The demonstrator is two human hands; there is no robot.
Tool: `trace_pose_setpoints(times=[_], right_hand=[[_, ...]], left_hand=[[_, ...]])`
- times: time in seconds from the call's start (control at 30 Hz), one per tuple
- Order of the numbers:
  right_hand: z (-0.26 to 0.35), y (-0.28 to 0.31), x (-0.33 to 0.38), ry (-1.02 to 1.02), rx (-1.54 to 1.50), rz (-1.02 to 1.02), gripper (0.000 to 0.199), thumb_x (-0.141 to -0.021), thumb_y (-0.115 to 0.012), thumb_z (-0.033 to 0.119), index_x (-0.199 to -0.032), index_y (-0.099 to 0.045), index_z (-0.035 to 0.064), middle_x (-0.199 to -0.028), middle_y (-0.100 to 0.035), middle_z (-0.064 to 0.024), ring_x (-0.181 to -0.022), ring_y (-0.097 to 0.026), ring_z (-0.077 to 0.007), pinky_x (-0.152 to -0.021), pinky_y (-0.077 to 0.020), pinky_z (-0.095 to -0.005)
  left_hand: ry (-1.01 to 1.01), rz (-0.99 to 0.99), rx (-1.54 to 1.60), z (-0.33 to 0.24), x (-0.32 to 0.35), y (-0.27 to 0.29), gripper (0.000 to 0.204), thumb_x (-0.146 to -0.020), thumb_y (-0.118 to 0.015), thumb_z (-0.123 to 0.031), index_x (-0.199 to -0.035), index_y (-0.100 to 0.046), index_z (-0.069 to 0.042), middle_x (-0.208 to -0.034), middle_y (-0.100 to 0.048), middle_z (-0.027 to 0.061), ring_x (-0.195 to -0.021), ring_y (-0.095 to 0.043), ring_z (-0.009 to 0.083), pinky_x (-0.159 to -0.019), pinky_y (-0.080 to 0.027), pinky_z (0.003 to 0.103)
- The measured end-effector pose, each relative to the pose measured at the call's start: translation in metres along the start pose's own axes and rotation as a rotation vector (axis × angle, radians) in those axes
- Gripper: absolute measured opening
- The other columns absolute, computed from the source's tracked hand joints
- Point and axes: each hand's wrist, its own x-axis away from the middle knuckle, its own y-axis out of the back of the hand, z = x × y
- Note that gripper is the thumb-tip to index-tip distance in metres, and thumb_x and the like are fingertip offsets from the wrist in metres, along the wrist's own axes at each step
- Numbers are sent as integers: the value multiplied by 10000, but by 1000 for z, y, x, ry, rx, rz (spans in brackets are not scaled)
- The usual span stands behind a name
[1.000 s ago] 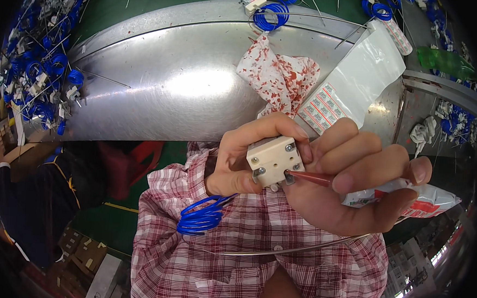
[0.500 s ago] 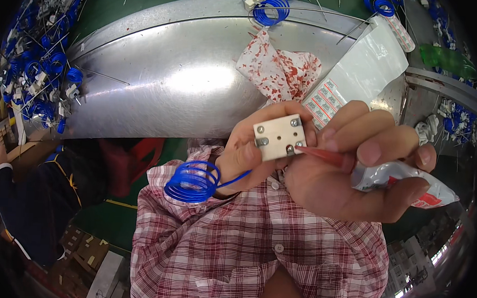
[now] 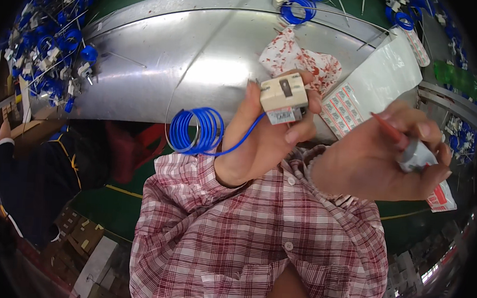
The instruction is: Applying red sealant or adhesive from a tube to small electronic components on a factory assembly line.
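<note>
My left hand (image 3: 255, 144) grips a small cream-coloured block (image 3: 283, 93) between thumb and fingers. A dark slot shows on its upper face, and a pale label sits on its near side. From the block a blue coiled tube (image 3: 196, 130) runs off to the left, with a thin wire rising beside the coil. My right hand (image 3: 380, 157) is closed around a squeeze tube (image 3: 416, 155) with a red pointed nozzle. That nozzle points up and to the left, apart from the block.
A metal work surface (image 3: 149, 83) curves across the back. On it lie a red-spotted cloth (image 3: 298, 60), a sticker sheet (image 3: 373, 83) and another blue coil (image 3: 298, 10). Heaps of similar blue-coiled parts (image 3: 51, 44) stand at the left. A person in dark clothes (image 3: 34, 183) is at lower left.
The red nozzle has left the block's screw face as my right hand drew away to the right. My left hand has turned the block so another face shows, lifting it and the coil upward.
</note>
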Motion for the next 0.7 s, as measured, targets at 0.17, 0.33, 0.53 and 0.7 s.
trace_pose_setpoints(times=[0.17,0.33,0.53,0.7], right_hand=[[-1,-7,1,6,30,-129,185,-734,-545,278,-767,-509,99,-695,-506,-25,-527,-394,-124,-513,-315,-215],[-8,-12,7,-10,129,-207,223,-721,-531,259,-765,-439,60,-622,-443,-31,-496,-337,-112,-449,-256,-181],[-8,-16,9,-4,150,-193,224,-725,-517,257,-783,-418,64,-606,-426,-38,-480,-315,-109,-441,-242,-184],[-11,-18,11,-5,166,-180,219,-724,-520,255,-791,-425,70,-593,-421,-34,-473,-309,-103,-439,-234,-184]], left_hand=[[-29,-33,6,-9,3,-3,578,-870,-267,-494,-1226,-342,-46,-971,-456,31,-608,-352,69,-626,-285,229],[-67,-37,39,-14,6,-3,576,-872,-266,-488,-1228,-350,-43,-990,-457,32,-621,-343,70,-628,-286,230],[-68,-19,59,-16,6,-5,577,-876,-255,-484,-1229,-349,-38,-1019,-453,37,-632,-343,72,-629,-291,231],[-96,-8,55,-17,8,-2,577,-878,-249,-484,-1229,-349,-37,-1028,-452,39,-639,-342,74,-631,-291,228]])
